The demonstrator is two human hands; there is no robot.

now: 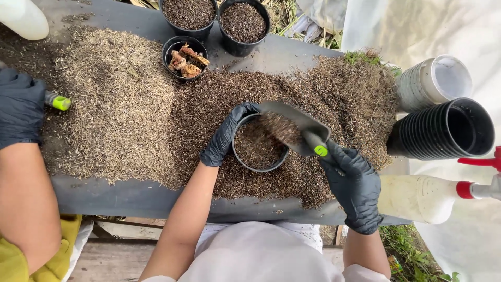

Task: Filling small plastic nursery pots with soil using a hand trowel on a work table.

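Observation:
My left hand [225, 137], in a black glove, grips the rim of a small black pot [241, 156] that sits in a heap of brown potting mix [323, 104]. The pot is partly filled with the mix. My right hand [355, 185], also gloved in black, holds a grey scoop [292, 117] by its green-tipped handle. The scoop is tilted over the pot and mix is spilling from it into the pot.
A dark table [130, 196] carries a paler husk heap [109, 99] on the left. Another person's gloved hand [21, 107] holds a green-tipped tool at the left edge. Two filled pots [242, 23], a pot of bark chunks [185, 57], stacked pots [443, 130] and a spray bottle [417, 198] stand around.

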